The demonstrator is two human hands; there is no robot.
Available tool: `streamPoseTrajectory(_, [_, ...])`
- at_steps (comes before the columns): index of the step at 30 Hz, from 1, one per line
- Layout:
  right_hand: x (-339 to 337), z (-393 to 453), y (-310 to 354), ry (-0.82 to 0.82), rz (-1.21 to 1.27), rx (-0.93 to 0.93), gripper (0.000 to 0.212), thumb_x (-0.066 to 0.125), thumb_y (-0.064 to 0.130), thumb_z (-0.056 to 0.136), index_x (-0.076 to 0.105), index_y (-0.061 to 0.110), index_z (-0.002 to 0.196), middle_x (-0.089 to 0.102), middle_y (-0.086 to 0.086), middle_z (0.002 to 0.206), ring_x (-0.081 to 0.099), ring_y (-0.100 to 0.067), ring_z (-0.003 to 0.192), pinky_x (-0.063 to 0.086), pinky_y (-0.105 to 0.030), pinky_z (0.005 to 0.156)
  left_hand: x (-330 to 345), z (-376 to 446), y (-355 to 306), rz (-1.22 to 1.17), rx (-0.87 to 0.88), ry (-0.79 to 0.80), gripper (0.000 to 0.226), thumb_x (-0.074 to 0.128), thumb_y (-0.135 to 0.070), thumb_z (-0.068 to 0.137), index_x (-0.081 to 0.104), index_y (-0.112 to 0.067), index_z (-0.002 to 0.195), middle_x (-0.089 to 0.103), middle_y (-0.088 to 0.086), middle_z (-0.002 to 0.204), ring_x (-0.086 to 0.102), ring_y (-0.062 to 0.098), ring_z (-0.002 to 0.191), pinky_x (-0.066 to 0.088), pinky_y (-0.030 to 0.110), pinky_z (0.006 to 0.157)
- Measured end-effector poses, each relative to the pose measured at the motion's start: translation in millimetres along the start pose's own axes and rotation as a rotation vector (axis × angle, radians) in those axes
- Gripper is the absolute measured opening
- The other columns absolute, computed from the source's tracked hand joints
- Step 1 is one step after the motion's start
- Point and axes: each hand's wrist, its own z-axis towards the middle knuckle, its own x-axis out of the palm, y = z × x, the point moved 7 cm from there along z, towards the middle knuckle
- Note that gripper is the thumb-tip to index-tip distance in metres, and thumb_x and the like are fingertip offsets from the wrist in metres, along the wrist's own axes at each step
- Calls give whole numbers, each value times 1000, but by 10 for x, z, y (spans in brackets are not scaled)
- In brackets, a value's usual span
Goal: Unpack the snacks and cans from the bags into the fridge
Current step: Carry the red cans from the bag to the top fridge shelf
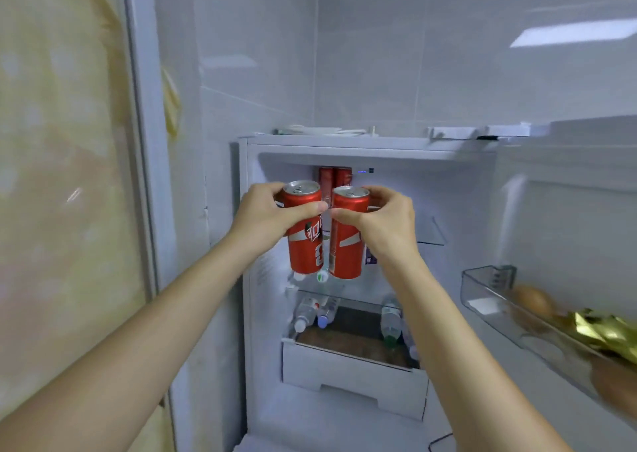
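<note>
I hold two tall red cola cans side by side in front of the open fridge (348,148). My left hand (272,217) is wrapped around the left red can (305,251). My right hand (382,220) grips the right red can (346,255). Both cans are upright and nearly touching, level with the upper shelf opening. Two more red cans (334,177) stand at the back of the top shelf, partly hidden behind the held ones. No bags are in view.
Several water bottles (320,310) lie on the lower glass shelf above a white drawer (351,372). The open door on the right carries a clear bin (489,293) with a brown round item and a gold foil packet (603,331). A tiled wall stands behind.
</note>
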Motion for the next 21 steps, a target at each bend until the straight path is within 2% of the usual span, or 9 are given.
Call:
streamPoseTrajectory(5, [200, 611, -186, -126, -33, -25, 59, 97, 27, 61, 74, 21, 116, 78, 8, 96, 76, -9, 89, 64, -42, 86, 155, 771, 398, -88, 29, -35, 67, 89, -64, 56, 76, -28, 111, 78, -8, 104, 74, 13, 98, 62, 46, 90])
streamPoseTrajectory(10, [463, 1049, -372, -168, -98, -48, 54, 97, 24, 66, 74, 23, 114, 78, 8, 103, 75, -8, 91, 64, -41, 87, 325, 1269, 662, -121, 70, -41, 52, 93, -40, 69, 75, -18, 114, 78, -5, 105, 72, 8, 95, 60, 36, 90])
streamPoseTrajectory(15, [651, 1295, -649, -213, -124, -72, 54, 97, 27, 68, 72, 22, 116, 76, 10, 107, 73, -8, 96, 62, -36, 91, 531, 1643, 962, -129, 69, -12, 55, 91, -41, 71, 73, -17, 117, 75, -7, 104, 69, 4, 90, 55, 23, 81])
streamPoseTrajectory(19, [783, 1522, -799, -193, -111, -65, 48, 95, 24, 67, 75, 22, 110, 79, 8, 102, 75, -11, 94, 63, -40, 88, 646, 1843, 1117, -158, 64, -14, 55, 92, -41, 70, 73, -21, 117, 75, -9, 103, 71, 10, 97, 55, 27, 85])
streamPoseTrajectory(21, [834, 1629, -863, -177, -94, -48, 44, 94, 21, 67, 75, 23, 107, 79, 9, 99, 75, -11, 92, 63, -36, 85, 688, 1940, 1176, -165, 59, -22, 50, 93, -38, 70, 73, -23, 113, 75, -9, 102, 72, 14, 98, 57, 31, 87])
